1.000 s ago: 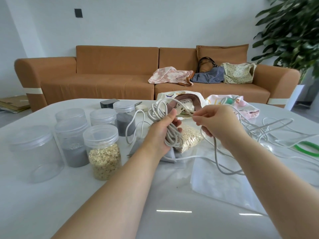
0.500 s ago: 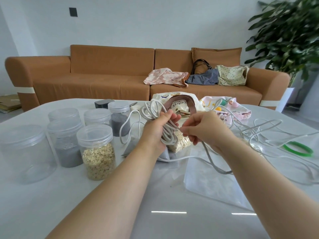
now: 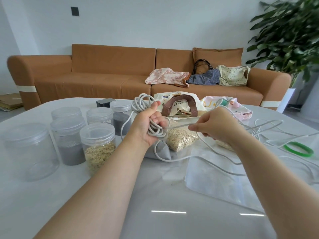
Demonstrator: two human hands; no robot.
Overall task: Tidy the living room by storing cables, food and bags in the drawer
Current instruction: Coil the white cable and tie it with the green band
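My left hand [image 3: 146, 125] grips a coiled bundle of white cable [image 3: 156, 129] above the white table [image 3: 155, 204]. My right hand [image 3: 213, 124] pinches a free strand of the same cable, stretched between both hands. More loose white cables [image 3: 269, 128] trail over the table to the right. A clear bag of oats [image 3: 181, 138] and a grey pouch [image 3: 162, 150] lie under my hands. A cream tote bag with brown handles [image 3: 179, 102] and a pink printed bag [image 3: 231, 106] sit behind them. No drawer is in view.
Several clear lidded jars [image 3: 97, 145], some with oats or grey powder, stand at the left. A green ring [image 3: 298, 149] lies at the right. An empty clear plastic bag [image 3: 215, 183] lies in front. Three bags [image 3: 205, 76] rest on the brown sofa [image 3: 103, 75]; a plant [image 3: 290, 35] stands right.
My right hand has pulled the strand out to the right, away from the coil. The coil in my left hand has stayed in place. The camera has tilted slightly.
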